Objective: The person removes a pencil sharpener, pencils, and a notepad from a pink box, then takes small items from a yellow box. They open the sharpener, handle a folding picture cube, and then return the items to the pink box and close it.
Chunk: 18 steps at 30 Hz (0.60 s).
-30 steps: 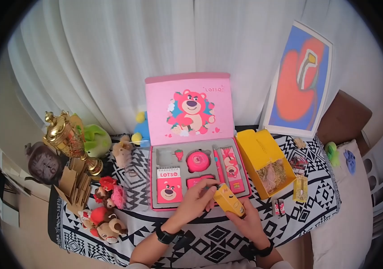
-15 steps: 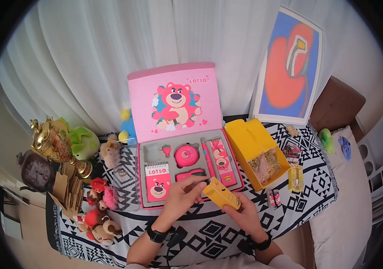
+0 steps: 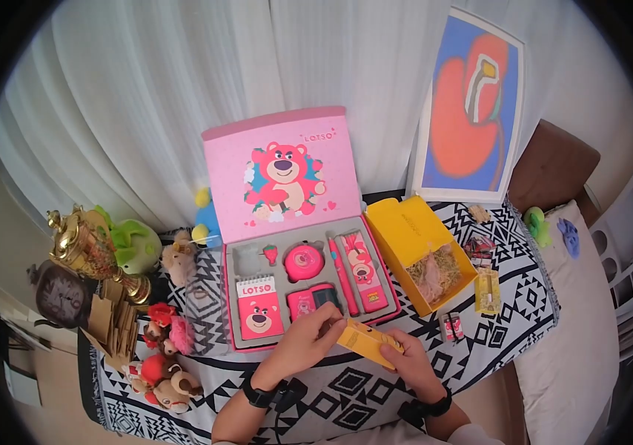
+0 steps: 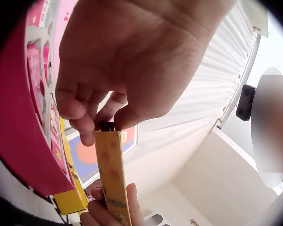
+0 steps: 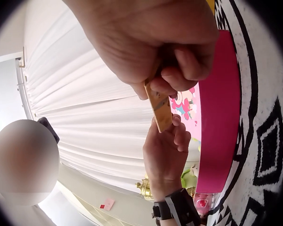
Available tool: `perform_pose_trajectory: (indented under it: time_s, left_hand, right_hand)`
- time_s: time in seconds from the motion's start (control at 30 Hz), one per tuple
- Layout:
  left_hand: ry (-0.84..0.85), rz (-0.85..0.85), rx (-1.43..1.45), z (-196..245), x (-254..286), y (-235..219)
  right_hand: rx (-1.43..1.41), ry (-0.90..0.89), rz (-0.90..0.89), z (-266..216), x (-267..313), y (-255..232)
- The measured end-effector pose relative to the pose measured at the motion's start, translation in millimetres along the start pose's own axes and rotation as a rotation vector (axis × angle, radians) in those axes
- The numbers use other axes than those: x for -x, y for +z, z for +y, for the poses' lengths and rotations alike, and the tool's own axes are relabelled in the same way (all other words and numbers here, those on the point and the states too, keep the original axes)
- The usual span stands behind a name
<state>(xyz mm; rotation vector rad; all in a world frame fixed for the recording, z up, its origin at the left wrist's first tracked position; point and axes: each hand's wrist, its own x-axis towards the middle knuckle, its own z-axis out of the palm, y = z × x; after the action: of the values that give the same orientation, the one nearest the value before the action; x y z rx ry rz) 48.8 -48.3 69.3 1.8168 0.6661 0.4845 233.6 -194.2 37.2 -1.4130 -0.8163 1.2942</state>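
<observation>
My right hand [image 3: 413, 365] grips a small yellow carton [image 3: 361, 343] with printed drawings, fingers and thumb on opposite sides. At the carton's other end is my left hand [image 3: 303, 345]. In the left wrist view its thumb and fingers pinch a small dark piece [image 4: 107, 126] standing out of the carton's narrow end; what this piece belongs to I cannot tell. Both hands are in front of an open pink gift box [image 3: 305, 230], whose tray holds a spiral notepad [image 3: 259, 308], a round pink case [image 3: 303, 262], a pen [image 3: 344, 274] and a pink pencil box [image 3: 363, 271].
Right of the gift box, a yellow box [image 3: 398, 220] holds shredded filler. Small packets [image 3: 487, 291] lie beyond it. A gold trophy [image 3: 98, 256], a clock [image 3: 61, 293], folded cardboard [image 3: 113, 322] and plush toys [image 3: 164, 378] crowd the left. A framed picture [image 3: 472, 111] leans at the back.
The carton has swung from a steeper tilt to a flatter one in my right hand. My left hand has shifted slightly at its end, uncovering more of the tray. The head view has also shifted.
</observation>
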Motion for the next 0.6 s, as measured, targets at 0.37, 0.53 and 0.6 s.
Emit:
perform_pose_trajectory:
  time_s: [0.37,0.53,0.6]
  left_hand:
    - [0.019,-0.04,0.017,8,2,4]
    - [-0.022,-0.145,0.083,11,3,3]
    - [-0.053,-0.226,0.1,12,4,-1]
  right_hand:
    - [-0.319,0.021,-0.128,12,-4,-2]
    - [-0.314,0.107,-0.086,17,-3,-6]
    - [-0.325,0.143,-0.073,21,-1,-9]
